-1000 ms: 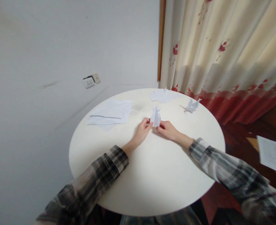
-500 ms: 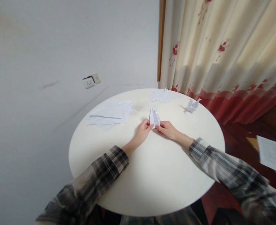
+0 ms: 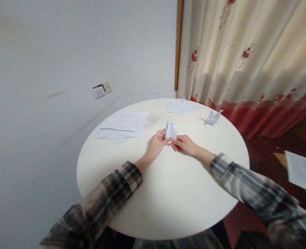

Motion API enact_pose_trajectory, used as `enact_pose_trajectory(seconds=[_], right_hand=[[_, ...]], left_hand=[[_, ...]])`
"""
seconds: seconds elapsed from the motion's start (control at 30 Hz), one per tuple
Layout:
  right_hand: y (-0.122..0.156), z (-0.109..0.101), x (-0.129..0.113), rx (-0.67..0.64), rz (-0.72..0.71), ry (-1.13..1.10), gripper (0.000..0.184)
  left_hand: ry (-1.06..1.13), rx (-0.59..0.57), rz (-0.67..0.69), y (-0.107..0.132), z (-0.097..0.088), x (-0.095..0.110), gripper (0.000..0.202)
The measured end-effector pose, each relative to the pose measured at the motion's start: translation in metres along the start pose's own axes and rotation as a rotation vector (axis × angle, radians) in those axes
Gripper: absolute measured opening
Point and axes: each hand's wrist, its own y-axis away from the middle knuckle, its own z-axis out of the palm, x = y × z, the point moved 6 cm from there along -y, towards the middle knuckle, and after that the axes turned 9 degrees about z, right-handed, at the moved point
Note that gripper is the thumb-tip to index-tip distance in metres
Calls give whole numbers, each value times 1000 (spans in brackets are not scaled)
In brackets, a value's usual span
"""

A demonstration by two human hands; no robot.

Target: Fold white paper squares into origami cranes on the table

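A small folded white paper piece point(image 3: 170, 130) stands upright above the middle of a round white table point(image 3: 168, 200). My left hand point(image 3: 156, 143) pinches its lower left edge. Its lower right edge is pinched by my right hand point(image 3: 184, 143). Both hands rest close together near the table's centre, fingers closed on the paper. Both sleeves are plaid.
A stack of white sheets point(image 3: 123, 126) lies at the table's back left. More paper pieces point(image 3: 180, 105) lie at the far edge, and a finished folded paper figure point(image 3: 213, 117) stands at the back right. A curtain point(image 3: 246, 62) hangs behind; a printed sheet point(image 3: 302, 171) lies off to the right.
The folded paper has turned and shifted slightly left between my fingers, and its shape now looks narrower and more pointed. My hands stay in nearly the same place.
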Motion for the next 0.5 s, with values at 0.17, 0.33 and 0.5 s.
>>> enact_pose_trajectory(seconds=[0.17,0.33,0.5], right_hand=[[3,-1,-6,8,-43,133,50],[2,-4,-8,72,-68,216,46],[3,-16,-14,232,-141,225,42]], left_hand=[[-121,-42,-53,1,-1,-9,28],[-197,13,-72,3,-5,-6,28],[-145,54,-79,2,-5,-3,27]])
